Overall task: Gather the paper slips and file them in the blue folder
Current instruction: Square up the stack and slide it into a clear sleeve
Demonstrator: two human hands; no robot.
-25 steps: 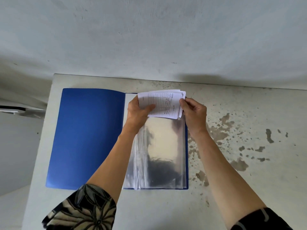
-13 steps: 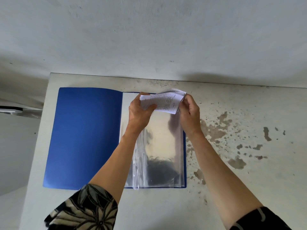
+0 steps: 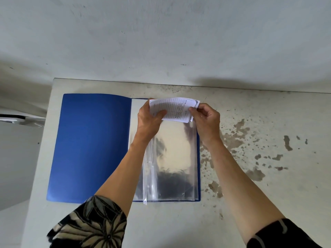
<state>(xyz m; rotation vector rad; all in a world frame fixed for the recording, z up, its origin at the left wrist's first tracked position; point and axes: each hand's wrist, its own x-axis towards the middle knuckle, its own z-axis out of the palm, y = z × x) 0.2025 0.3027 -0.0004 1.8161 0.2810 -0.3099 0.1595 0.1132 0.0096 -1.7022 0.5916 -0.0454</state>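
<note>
The blue folder (image 3: pixel 93 145) lies open on the table, its cover flat to the left and a stack of clear plastic sleeves (image 3: pixel 172 158) on the right. A small stack of printed paper slips (image 3: pixel 176 109) is held at the top edge of the sleeves. My left hand (image 3: pixel 149 120) grips the stack's left side with the thumb on top. My right hand (image 3: pixel 206 120) pinches its right edge. The lower edge of the slips meets the top sleeve; I cannot tell whether it is inside the pocket.
The white table (image 3: pixel 268 113) has worn brown patches (image 3: pixel 238 133) to the right of the folder. A pale wall (image 3: pixel 161 42) rises right behind the table's far edge. The table's left edge (image 3: pixel 43 140) drops off beside the folder's cover.
Both hands tipped the slips up and then laid them back flatter at the sleeves' top edge. The folder has stayed in place.
</note>
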